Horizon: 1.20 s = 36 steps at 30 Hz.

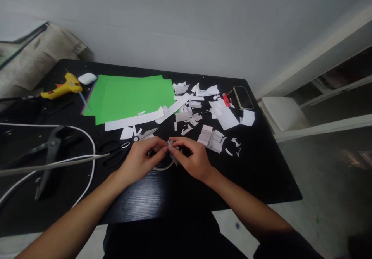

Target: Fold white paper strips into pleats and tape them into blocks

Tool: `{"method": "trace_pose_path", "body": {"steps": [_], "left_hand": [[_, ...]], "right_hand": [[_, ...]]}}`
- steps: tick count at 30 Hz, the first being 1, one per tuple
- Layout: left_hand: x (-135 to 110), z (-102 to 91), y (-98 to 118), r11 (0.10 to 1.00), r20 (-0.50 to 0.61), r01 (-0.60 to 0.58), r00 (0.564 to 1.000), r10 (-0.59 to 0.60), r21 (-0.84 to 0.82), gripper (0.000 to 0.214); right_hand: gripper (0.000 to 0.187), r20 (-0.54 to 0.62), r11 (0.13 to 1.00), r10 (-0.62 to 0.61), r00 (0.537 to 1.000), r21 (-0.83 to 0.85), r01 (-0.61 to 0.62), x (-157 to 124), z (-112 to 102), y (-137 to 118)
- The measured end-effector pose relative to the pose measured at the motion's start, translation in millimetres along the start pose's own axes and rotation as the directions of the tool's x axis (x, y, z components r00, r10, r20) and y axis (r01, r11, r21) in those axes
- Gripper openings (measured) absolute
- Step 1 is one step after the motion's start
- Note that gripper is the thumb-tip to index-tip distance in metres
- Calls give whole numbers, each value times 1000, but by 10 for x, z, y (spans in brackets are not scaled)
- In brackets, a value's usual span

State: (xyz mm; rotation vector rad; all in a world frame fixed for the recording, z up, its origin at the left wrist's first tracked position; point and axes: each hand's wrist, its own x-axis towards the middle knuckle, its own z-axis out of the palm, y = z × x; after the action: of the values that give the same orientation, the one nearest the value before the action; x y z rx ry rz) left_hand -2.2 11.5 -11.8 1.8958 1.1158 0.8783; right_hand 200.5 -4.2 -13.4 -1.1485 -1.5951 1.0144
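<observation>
My left hand (142,159) and my right hand (193,159) meet over the black table (255,173), both pinching a small folded white paper piece (171,145) between fingertips. A thin white paper ring (164,168) lies on the table just under my hands. Black-handled scissors (124,147) rest beside my left hand, blades pointing up and right. A stack of small white paper strips (211,138) sits just beyond my right hand.
Green paper sheets (130,96) lie at the back with long white strips (136,120) and several scraps. A yellow glue gun (61,87), a phone (243,97), a white cable (87,150), dark pliers (49,154) and a white chair (283,113) are around.
</observation>
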Motion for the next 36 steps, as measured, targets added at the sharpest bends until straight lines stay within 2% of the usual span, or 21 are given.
{"method": "trace_pose_path", "body": {"steps": [6,12,17,24,36], "left_hand": [[-12,20,24,998,-16,-31,999,32,61,9],[-24,46,52,999,-49,5,999,-3,35,9],[-35,62,51,1000,-86,2,996,-2,-3,9],[-27,60,100,1000,-153,-18,988,15,-16,6],[-35,65,119,999,-183,-23,983,16,-36,6]], "right_hand": [[7,-30,997,-59,998,-58,57,7,12,-27],[4,-108,988,-74,991,-142,58,-12,30,-48],[8,-91,988,-95,991,-127,83,-38,29,-67],[8,-131,989,-132,983,-89,121,-54,42,-88],[7,-152,987,-136,979,-100,122,-56,40,-120]]}}
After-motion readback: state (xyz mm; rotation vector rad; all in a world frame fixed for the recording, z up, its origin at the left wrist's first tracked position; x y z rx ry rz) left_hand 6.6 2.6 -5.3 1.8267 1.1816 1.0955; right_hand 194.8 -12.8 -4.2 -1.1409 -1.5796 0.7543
